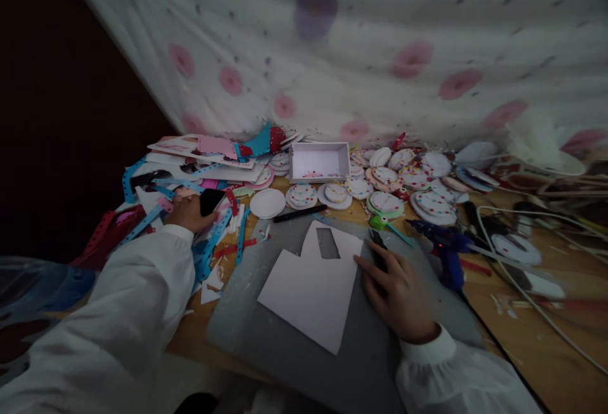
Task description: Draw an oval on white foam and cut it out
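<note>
On the grey cutting mat (pixel 237 319) lies a white card cutout (pixel 308 297) with a rectangular hole near its top. My right hand (pixel 399 290) rests at the cutout's right edge, the index fingertip touching it. Between its thumb and fingers is a black cutter knife (pixel 379 248), partly hidden by the hand. Over at the left, my left hand (pixel 185 213) reaches into a heap of scraps, fingers curled against a dark flat rectangle (pixel 210 200) that looks like a phone. Its grip is partly hidden.
Blue perforated strips (pixel 216 243) and card scraps pile up at left. An open white box (pixel 319 162) stands at the back among beaded white discs (pixel 301 195). A black pen (pixel 300 213) lies above the mat. A blue glue gun (pixel 446 249) and cables sit at right.
</note>
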Motion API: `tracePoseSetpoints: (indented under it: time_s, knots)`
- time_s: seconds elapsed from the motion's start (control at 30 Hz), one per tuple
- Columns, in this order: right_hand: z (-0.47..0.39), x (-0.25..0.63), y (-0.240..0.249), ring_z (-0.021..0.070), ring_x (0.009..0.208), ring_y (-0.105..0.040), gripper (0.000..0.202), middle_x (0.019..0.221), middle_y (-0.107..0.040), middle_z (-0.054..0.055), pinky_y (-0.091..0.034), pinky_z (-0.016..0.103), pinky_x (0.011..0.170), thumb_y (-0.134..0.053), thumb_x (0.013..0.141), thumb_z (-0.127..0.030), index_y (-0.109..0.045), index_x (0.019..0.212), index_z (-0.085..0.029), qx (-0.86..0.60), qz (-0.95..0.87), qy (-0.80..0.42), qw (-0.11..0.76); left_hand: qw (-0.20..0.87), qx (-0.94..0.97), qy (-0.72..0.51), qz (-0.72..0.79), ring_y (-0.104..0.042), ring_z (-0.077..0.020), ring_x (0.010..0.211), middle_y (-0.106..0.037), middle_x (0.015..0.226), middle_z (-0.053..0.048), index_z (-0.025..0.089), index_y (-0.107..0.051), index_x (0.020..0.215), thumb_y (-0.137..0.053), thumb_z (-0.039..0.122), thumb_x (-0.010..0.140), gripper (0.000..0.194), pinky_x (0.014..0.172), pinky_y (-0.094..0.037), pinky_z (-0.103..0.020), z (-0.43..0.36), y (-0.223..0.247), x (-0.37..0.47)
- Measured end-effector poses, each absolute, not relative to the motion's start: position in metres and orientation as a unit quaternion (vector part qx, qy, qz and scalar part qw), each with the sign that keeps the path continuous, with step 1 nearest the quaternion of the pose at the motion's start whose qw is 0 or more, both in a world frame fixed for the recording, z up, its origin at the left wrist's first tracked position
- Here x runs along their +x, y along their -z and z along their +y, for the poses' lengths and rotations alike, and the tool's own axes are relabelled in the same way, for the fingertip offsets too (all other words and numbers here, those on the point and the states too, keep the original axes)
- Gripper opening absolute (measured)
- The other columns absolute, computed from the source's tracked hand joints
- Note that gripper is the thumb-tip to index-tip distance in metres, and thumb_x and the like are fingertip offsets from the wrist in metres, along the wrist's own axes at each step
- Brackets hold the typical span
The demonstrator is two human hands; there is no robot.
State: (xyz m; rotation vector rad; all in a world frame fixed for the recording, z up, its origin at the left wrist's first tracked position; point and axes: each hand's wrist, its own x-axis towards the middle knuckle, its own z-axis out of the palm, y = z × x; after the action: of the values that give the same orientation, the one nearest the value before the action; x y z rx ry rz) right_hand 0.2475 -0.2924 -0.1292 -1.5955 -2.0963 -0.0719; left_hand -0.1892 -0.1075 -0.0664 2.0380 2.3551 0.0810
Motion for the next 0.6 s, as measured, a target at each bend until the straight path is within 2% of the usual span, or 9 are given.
tracePoseSetpoints:
  time_s: [0.13, 0.27, 0.4, 0.6]
  knots:
    - [-0.294, 0.247, 0.126, 0.0327, 0.117, -0.051, 0.03, 0.132, -0.055, 0.015, -0.047, 0.049, 0.087, -0.053, 0.085, -0.019, -0.072, 0.108, -0.022, -0.57, -0.778, 0.025, 0.263, 0.001, 0.646, 0.006, 0.763, -0.048, -0.0448, 0.117, -0.059, 0.113, -0.025, 0.008, -0.053, 0.104, -0.066, 0.056, 0.063, 0.064, 0.094, -0.038, -0.049, -0.096, 0.071, -0.188]
    - [-0.295, 0.245, 0.124, 0.032, 0.118, -0.051, 0.035, 0.126, -0.062, 0.01, -0.046, 0.049, 0.086, -0.051, 0.084, -0.017, -0.069, 0.113, -0.024, -0.553, -0.799, 0.0, 0.235, 0.018, 0.664, 0.013, 0.748, -0.054, -0.0375, 0.111, -0.063, 0.104, -0.015, 0.011, -0.052, 0.1, -0.062, 0.054, 0.071, 0.053, 0.092, -0.041, -0.041, -0.093, 0.063, -0.189]
    - [-0.294, 0.246, 0.126, 0.0321, 0.117, -0.051, 0.036, 0.125, -0.064, 0.008, -0.044, 0.05, 0.087, -0.051, 0.084, -0.016, -0.067, 0.115, -0.024, -0.557, -0.799, -0.03, 0.226, 0.024, 0.682, 0.001, 0.731, -0.052, -0.0341, 0.112, -0.062, 0.105, -0.01, 0.013, -0.048, 0.102, -0.056, 0.063, 0.075, 0.058, 0.091, -0.042, -0.038, -0.099, 0.05, -0.185]
    - [-0.293, 0.246, 0.126, 0.0319, 0.118, -0.051, 0.037, 0.125, -0.064, 0.007, -0.044, 0.05, 0.088, -0.051, 0.083, -0.015, -0.067, 0.115, -0.024, -0.559, -0.793, -0.045, 0.239, 0.058, 0.626, -0.013, 0.777, -0.055, -0.0406, 0.111, -0.063, 0.107, -0.02, 0.011, -0.047, 0.101, -0.062, 0.074, 0.063, 0.075, 0.087, -0.045, -0.042, -0.09, 0.057, -0.163]
